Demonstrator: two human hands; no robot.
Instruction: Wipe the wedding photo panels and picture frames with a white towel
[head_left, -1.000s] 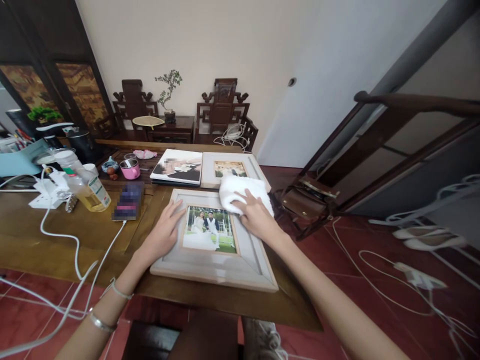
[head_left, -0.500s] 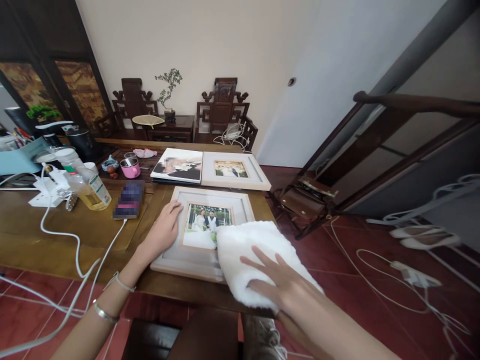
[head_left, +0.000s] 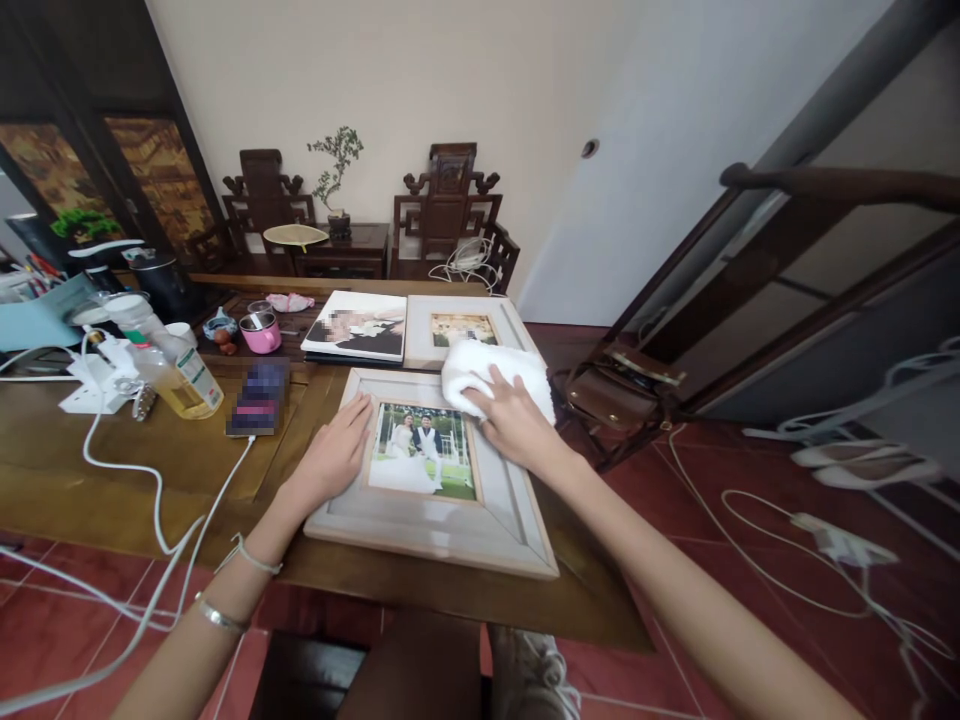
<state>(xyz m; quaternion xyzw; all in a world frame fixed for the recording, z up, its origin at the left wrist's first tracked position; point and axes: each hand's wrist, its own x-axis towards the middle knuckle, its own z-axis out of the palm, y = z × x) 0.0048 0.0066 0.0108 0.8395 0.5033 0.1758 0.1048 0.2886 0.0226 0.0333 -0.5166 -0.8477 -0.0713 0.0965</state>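
A pale picture frame lies flat on the wooden table, holding a photo of a couple outdoors. My left hand rests on its left border, fingers stretched out flat and together. At the frame's far right corner, my right hand presses on a bunched white towel, with the thumb tucked into its fold. The towel covers that corner and overlaps the near edge of a second pale frame behind. Beside this second frame lies a white-edged photo panel.
To the left are a phone on a white cable, a bottle of yellow liquid, a pink mug and a power strip. A dark wooden stand with a brown bag is at the right. Cables trail over the red floor.
My right hand has moved the towel from the frame's near right corner up to its far right corner, uncovering the right border. My left hand stays on the left border.
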